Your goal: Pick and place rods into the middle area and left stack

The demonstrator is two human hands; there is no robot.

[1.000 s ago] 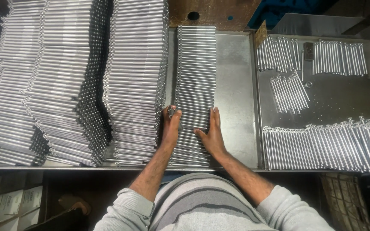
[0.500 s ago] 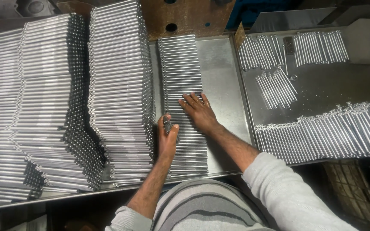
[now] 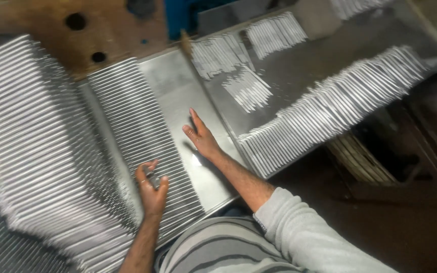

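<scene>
A flat row of thin metal rods [image 3: 142, 136] lies side by side on the steel bench [image 3: 178, 91], each rod's long axis running across the row, which itself stretches away from the person. The left hand [image 3: 153, 189] rests on the row's near end, fingers curled around a small dark object [image 3: 153, 180]. The right hand [image 3: 201, 136], open and flat with nothing in it, lies on bare steel just right of the row. Left of the row rise tall, ribbed stacks of rods [image 3: 31, 146]; right of it, looser rod bundles [image 3: 330, 106] fan out.
</scene>
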